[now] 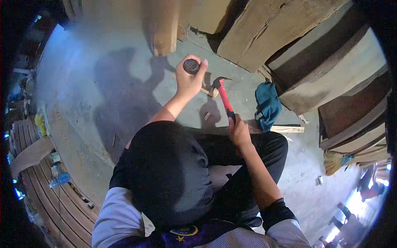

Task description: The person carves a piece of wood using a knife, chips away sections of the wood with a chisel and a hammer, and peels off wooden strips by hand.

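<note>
My left hand point(189, 82) is raised in front of me, its fingers wrapped round a tool with a dark, round-ended handle point(191, 66). I see that handle end-on, so the rest of the tool is mostly hidden below the hand. My right hand point(240, 133) grips a claw hammer point(225, 99) by its black lower grip; the shaft is red and the dark head points away from me. Just beyond my left wrist, a small piece of wood point(214, 92) shows beside the hammer head, partly hidden. A wood chip point(207, 116) lies on the floor between my hands.
A teal cloth point(268, 105) lies on the concrete floor point(82, 103) to the right, near a light wood strip point(287, 129). Large wooden boards point(264, 31) stand at the upper right. A broom point(335, 161) is farther right, and a slatted wooden bench point(45, 186) is at left.
</note>
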